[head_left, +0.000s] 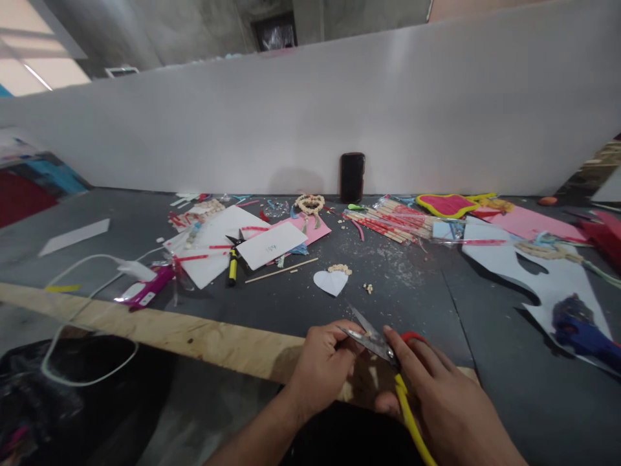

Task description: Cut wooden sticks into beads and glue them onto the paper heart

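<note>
My right hand [441, 388] holds scissors [383, 346] with a red and yellow handle, their blades parted and pointing up and left. My left hand [325, 362] is pinched beside the lower blade; whatever its fingertips hold is too small to make out. Just beyond the hands lies a white paper heart [330, 282], with small pale wooden pieces [339, 268] along its upper right edge. A little pile of similar bits [368, 288] sits to its right. A thin wooden stick [281, 270] lies left of the heart.
A phone [352, 178] leans on the white partition [242, 123]. Packed red-and-wood sticks [388, 219], white cards [272, 245], a yellow-black cutter [233, 266] and a purple tool with a cable [150, 286] lie around. At right are cut white paper [572, 278] and a blue tool [582, 330].
</note>
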{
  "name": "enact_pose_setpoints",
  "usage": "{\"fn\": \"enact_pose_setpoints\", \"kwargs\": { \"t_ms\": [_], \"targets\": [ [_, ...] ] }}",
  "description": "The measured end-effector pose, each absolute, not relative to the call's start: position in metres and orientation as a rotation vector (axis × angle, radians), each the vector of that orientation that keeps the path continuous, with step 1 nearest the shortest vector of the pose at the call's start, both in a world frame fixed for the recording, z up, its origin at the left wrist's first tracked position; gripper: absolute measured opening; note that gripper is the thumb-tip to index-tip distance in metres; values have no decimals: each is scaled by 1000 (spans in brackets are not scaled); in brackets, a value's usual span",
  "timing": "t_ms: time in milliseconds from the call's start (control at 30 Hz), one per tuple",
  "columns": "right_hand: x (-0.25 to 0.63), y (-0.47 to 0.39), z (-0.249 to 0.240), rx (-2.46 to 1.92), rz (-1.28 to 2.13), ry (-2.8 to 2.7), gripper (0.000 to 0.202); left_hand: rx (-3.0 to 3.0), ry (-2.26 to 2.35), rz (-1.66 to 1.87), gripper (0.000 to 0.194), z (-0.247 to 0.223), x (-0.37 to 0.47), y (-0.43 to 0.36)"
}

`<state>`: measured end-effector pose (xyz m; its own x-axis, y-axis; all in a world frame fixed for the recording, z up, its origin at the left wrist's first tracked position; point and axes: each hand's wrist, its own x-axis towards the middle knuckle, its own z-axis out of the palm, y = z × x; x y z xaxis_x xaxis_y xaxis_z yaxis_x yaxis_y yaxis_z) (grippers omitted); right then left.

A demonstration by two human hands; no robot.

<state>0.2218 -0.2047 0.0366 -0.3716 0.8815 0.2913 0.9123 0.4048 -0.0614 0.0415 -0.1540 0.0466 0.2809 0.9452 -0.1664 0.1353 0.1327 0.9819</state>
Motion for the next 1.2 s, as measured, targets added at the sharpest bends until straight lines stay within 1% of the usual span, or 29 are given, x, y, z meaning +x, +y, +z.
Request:
{"fn": "enact_pose_setpoints", "kwargs": {
  "t_ms": [133,267,533,700,833,933,1067,1200],
  "targets": [
    [225,-202,35,-1538,-213,-2414,50,1345,1150,820,15,46,43,-155],
    [229,-198,35,-1546,-181,-2421,38,1366,1163,822,23,40,46,-155],
    [224,-199,40,-1657,-129,-2356,39,1379,1202,876,19,41,52,-155],
    [225,-203,40,-1667,-65,-2355,49,1378,1184,858,19,45,52,-155],
    [226,-205,43,-1655,-77,-2342,64,1328,1092,739,15,52,48,-152],
    [226,-205,44,-1617,-111,-2343,67,1290,1034,644,14,56,43,-149],
    [227,-204,38,-1581,-144,-2370,57,1245,1001,582,14,54,41,-147],
    [229,-203,34,-1610,-83,-2399,43,1210,965,638,21,48,45,-147]
  ]
}}
